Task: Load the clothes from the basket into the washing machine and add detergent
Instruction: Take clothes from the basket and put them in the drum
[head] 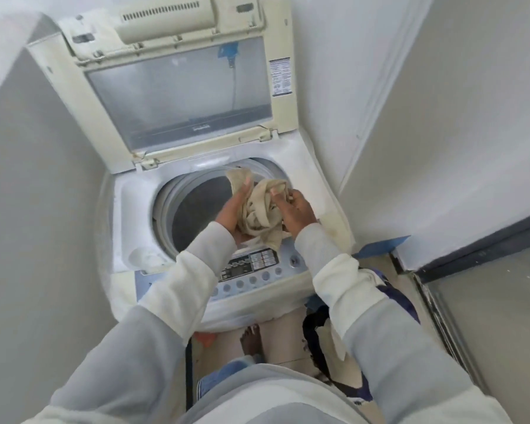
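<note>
A top-loading washing machine (135, 209) stands in front of me with its lid (178, 96) raised against the wall. Its round drum (196, 209) looks dark, and I cannot tell what lies in it. Both hands hold a crumpled beige cloth (262, 212) over the drum's right front rim. My left hand (234, 214) grips it from the left with the thumb up. My right hand (296, 209) pinches it from the right. The basket (315, 338) of dark and purple clothes sits on the floor at my right, partly hidden by my right arm.
The machine fills a narrow nook between a grey wall on the left and a white wall on the right. Its control panel (248, 267) faces me. A bare foot (253, 341) stands on the tiled floor. A door sill (435, 304) runs at the right.
</note>
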